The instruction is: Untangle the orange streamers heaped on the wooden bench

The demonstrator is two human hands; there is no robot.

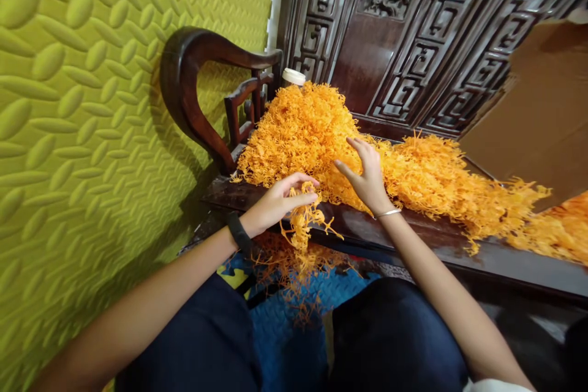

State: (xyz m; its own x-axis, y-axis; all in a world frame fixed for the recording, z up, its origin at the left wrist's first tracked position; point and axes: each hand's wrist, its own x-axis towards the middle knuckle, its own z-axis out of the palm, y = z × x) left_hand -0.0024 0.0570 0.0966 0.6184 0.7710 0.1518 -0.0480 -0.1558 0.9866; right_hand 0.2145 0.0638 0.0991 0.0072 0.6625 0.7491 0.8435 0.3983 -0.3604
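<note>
Left hand (280, 199) pinched on an orange tangle (303, 226), right hand (367, 174) spread on the orange heap (321, 128) atop a dark bench (459, 245).

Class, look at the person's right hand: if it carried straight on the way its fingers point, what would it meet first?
The right hand points up and left into the orange strand pile; it would probably meet that heap at once, though depth is unclear.

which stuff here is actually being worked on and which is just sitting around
In use:
- orange strand heap on the dark wooden bench
- small bunch of strands pinched by the left hand
- right hand, open, resting on the heap

Lying about:
- white-lidded cup
- cardboard sheet
- fallen strands on the blue mat
</note>
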